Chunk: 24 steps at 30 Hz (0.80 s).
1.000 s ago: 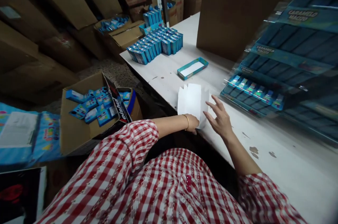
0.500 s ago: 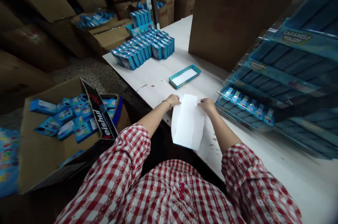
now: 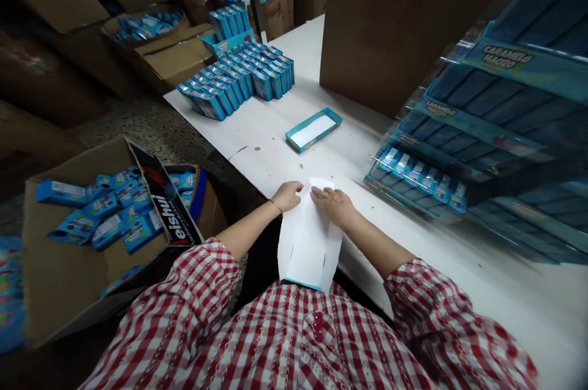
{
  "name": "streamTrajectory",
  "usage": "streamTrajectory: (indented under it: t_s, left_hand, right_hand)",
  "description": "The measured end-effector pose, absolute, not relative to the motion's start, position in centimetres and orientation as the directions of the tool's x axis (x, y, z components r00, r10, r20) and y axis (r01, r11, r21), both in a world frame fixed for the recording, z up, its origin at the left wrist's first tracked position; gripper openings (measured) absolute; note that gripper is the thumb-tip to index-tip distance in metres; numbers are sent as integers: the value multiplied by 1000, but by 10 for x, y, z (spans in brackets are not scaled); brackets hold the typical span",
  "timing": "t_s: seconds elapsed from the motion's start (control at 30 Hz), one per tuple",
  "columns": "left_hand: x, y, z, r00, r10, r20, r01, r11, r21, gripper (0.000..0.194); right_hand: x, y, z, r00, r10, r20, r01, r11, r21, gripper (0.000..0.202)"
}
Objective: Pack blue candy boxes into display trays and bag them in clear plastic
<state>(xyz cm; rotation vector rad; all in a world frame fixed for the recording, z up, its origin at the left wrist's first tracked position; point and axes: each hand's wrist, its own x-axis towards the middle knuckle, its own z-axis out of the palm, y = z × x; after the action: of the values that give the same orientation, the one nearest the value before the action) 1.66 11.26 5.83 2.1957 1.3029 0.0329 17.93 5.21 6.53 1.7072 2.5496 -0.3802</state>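
Card [image 3: 303, 249]: located at lower centre of the frame, white face up. Its far end lies at the table [image 3: 271, 157] edge; its near end, with a thin strip of blue showing, reaches over the shirt front. The long sides flare outward, and two dark slits show towards the near end.

Left hand [image 3: 288, 195]: narrow, thumb and fingers drawn together at the card's far left edge, which it appears to pinch. Right hand [image 3: 336, 205]: fingers extended and side by side, laid on the far right of the card; its thumb is hidden, so any grip beneath cannot be told.

Handling, in judgement: the card appears thin and liable to crease off the line. Fingers should press along the whole length of an edge, not at one spot. The left hand should steady its side while the right presses, and both sides should be worked evenly to keep the far end square. The overhanging near end wants support, or it may bend at the slits.

Reference: the blue tray [image 3: 315, 130], at upper centre, has upright walls and serves as a fair comparison for squareness.
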Motion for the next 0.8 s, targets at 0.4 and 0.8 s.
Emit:
streamTrajectory:
  t_s: [0.4,0.8]
  left_hand:
    - [37,121,70,789,522,-325,613,-711,346,24]
    - [54,113,87,713,534,-455,671,-707,223,23]
  right_hand:
    - [214,42,62,326,909,-259,764,-414,-495,33]
    - [215,51,62,159,965,-208,881,-234,-412,45]
